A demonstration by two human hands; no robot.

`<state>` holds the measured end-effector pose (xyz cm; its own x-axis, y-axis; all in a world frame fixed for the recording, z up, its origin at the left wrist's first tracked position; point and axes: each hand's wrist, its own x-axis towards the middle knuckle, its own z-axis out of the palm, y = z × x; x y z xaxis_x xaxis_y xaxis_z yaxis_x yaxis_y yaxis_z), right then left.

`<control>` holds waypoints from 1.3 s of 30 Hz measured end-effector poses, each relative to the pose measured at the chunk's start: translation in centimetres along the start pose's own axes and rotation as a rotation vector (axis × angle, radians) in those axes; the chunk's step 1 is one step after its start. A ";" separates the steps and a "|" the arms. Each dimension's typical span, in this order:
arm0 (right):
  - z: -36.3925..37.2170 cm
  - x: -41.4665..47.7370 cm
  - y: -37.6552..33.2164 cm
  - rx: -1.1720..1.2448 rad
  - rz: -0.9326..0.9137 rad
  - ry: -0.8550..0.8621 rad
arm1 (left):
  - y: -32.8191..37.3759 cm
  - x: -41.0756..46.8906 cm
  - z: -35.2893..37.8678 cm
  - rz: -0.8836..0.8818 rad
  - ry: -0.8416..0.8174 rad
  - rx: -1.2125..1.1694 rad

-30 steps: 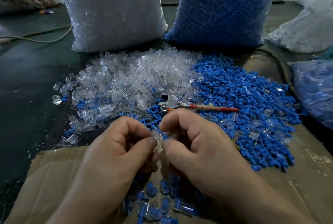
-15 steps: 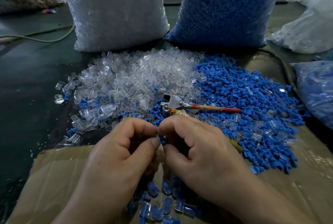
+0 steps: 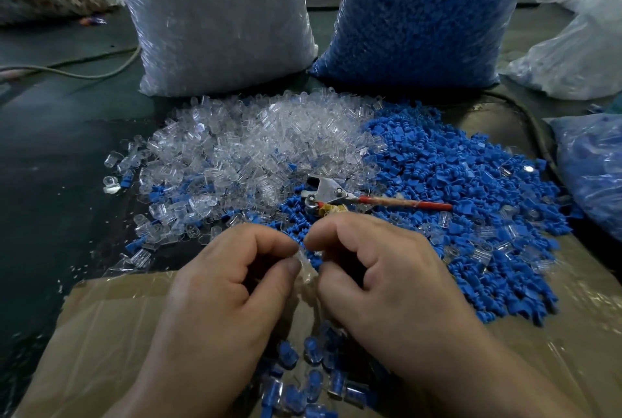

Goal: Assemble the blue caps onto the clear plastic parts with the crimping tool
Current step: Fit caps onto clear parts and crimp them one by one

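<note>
My left hand (image 3: 232, 286) and my right hand (image 3: 380, 283) meet at the centre, fingers curled. Between their fingertips they pinch one clear plastic part (image 3: 307, 266); whether a blue cap sits in it is hidden by the fingers. Just beyond the hands lies the crimping tool (image 3: 340, 197), metal head to the left, red handle pointing right, untouched. A heap of clear parts (image 3: 255, 145) spreads behind it on the left, a heap of blue caps (image 3: 471, 188) on the right. Several assembled pieces (image 3: 313, 380) lie below my wrists.
A tall bag of clear parts (image 3: 215, 17) and a tall bag of blue caps (image 3: 424, 13) stand at the back. More plastic bags (image 3: 585, 57) sit at the right. Brown cardboard (image 3: 101, 333) lies under my arms. A cable (image 3: 77, 70) crosses the dark floor at left.
Both hands stayed together at the centre, working the small piece; the clear part now shows more between the fingertips. The tool has not moved.
</note>
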<state>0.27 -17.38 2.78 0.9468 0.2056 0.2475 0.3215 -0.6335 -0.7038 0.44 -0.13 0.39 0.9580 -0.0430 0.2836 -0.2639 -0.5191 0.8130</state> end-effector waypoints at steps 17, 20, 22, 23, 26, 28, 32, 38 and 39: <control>0.3 0.1 -0.3 -0.155 -0.115 0.046 | 0.1 -0.2 0.2 -0.053 -0.028 -0.022; 0.2 0.2 -0.4 -0.169 -0.197 0.013 | 0.3 -0.1 0.2 -0.127 -0.061 -0.179; 0.1 0.2 -0.3 -0.152 -0.262 0.008 | 0.2 0.0 0.1 -0.191 -0.102 -0.290; 0.1 0.2 -0.3 -0.152 -0.289 0.010 | 0.1 0.1 0.0 -0.236 -0.126 -0.367; 0.2 0.3 -0.3 -0.138 -0.357 0.031 | -0.3 0.5 0.0 -0.367 -0.158 -0.575; 0.3 0.3 -0.4 -0.145 -0.396 0.058 | -0.4 0.7 -0.1 -0.406 -0.156 -0.626; 0.3 0.3 -0.1 -0.163 -0.432 0.062 | -0.5 0.7 -0.1 -0.370 -0.137 -0.592; 0.3 0.2 0.3 -0.124 -0.416 0.014 | -0.5 0.5 0.1 -0.241 -0.108 -0.414; 0.4 0.2 0.3 -0.115 -0.420 0.011 | -0.5 0.5 0.1 -0.241 -0.107 -0.389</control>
<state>0.56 -17.23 2.40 0.7337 0.4557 0.5040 0.6748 -0.5757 -0.4618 1.06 0.03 0.05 0.9979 -0.0589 0.0253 -0.0349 -0.1676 0.9852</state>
